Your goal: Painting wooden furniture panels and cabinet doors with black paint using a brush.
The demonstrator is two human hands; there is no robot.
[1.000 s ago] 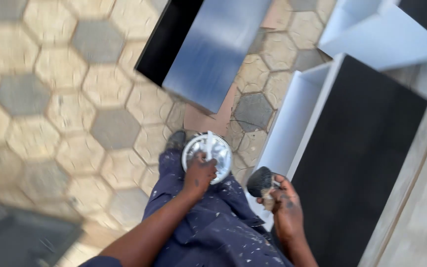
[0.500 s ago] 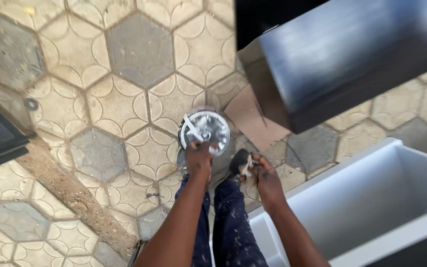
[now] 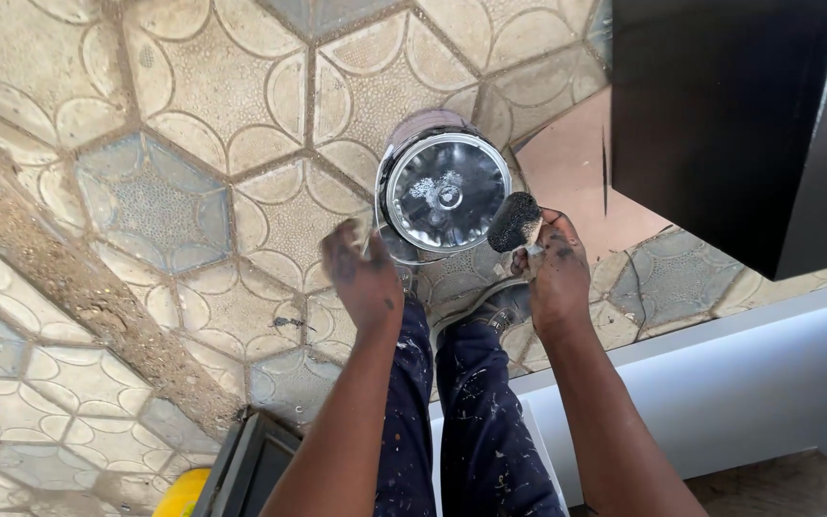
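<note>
metal tin (image 3: 447, 191) on floor; left hand (image 3: 364, 278) loose beside it (fingers spread), right hand (image 3: 555, 273) pinching black brush (image 3: 514, 222).

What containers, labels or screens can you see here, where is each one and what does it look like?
Tin can: on the paved floor between the left hand and the right hand, round, silver lid on top, side hidden so no label shows.
Yellow container: bottom edge, partly cut off, kind unclear.
No screens or signs.
</note>
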